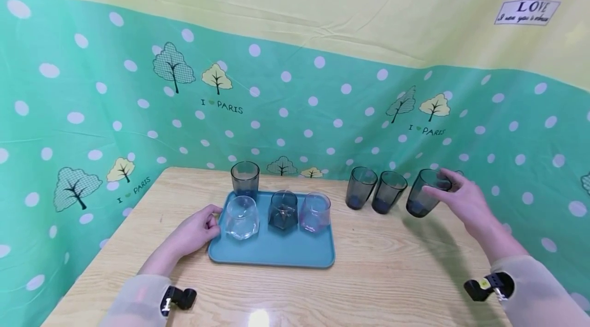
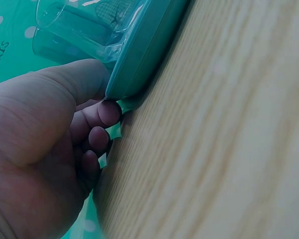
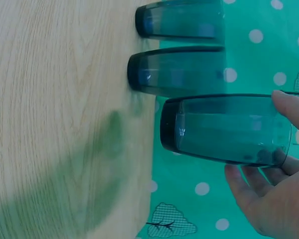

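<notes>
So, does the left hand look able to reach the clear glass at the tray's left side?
Probably yes: the left hand is close to the clear glass, with no other glass between them. It grips the tray, though, so it would likely have to let go first.

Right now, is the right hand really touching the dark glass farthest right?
Touching: in the right wrist view, the right hand holds the dark glass near its rim, thumb on one side, fingers on the other.

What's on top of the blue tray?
On the tray stand a short clear glass, a short dark glass and a pinkish glass, with a tall dark glass at the back. The clear one partly hides the tall one's base.
</notes>
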Demonstrator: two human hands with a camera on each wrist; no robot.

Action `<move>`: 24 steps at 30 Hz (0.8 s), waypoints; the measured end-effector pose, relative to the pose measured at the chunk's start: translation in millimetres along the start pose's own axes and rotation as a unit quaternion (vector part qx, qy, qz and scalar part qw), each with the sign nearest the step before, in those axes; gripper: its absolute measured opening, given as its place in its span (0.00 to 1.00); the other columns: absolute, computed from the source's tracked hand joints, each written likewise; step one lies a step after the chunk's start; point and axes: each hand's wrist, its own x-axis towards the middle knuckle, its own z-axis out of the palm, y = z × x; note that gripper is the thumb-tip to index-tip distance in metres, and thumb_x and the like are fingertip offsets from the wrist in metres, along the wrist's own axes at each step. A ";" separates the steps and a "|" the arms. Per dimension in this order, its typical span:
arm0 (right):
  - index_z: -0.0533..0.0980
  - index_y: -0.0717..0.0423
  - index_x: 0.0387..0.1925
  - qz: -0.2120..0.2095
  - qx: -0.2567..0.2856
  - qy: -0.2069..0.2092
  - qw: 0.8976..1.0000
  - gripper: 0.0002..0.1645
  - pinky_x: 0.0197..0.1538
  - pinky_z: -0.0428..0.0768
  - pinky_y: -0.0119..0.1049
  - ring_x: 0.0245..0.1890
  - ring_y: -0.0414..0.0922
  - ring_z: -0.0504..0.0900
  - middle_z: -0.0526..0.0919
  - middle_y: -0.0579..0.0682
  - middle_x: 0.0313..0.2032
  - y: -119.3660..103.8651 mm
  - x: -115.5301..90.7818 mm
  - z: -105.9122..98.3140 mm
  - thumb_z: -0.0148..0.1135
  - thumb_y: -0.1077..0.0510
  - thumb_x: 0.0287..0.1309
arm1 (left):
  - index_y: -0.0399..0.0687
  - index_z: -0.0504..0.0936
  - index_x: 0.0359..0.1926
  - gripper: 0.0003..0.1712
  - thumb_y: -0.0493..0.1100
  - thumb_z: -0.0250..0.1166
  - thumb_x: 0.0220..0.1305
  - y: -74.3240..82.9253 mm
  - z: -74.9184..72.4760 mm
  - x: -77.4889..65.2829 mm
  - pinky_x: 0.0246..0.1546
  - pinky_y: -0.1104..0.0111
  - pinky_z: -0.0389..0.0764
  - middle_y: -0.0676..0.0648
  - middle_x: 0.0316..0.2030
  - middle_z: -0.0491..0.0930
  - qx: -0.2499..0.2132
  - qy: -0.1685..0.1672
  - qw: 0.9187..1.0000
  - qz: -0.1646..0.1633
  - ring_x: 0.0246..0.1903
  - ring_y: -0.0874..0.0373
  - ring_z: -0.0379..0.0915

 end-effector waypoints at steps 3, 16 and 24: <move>0.49 0.62 0.88 0.010 0.007 0.004 1.000 0.62 0.63 0.75 0.53 0.70 0.63 0.69 0.66 0.70 0.78 4.8 5.0 2.7 0.71 0.36 0.74 | 0.29 0.75 0.69 0.30 0.33 0.68 0.67 0.0 0.0 -0.2 0.40 0.64 0.75 0.52 0.30 0.76 0.000 0.000 1.000 0.000 0.31 0.57 0.73; 0.43 0.61 0.89 0.045 0.045 0.010 0.998 0.66 0.74 0.61 0.74 0.79 0.75 0.58 0.57 0.74 0.81 27.5 21.4 13.6 0.72 0.37 0.73 | 0.30 0.75 0.70 0.31 0.33 0.69 0.68 -2.1 2.3 -0.6 0.41 0.63 0.76 0.52 0.30 0.76 -0.003 0.000 1.000 -0.005 0.31 0.57 0.73; 0.44 0.56 0.90 0.062 0.032 0.019 0.997 0.67 0.72 0.67 0.72 0.76 0.74 0.63 0.62 0.74 0.79 35.2 23.8 26.1 0.72 0.33 0.71 | 0.29 0.76 0.68 0.30 0.33 0.68 0.67 -1.4 -0.2 0.2 0.41 0.64 0.75 0.52 0.30 0.76 0.007 0.007 1.000 0.005 0.30 0.58 0.73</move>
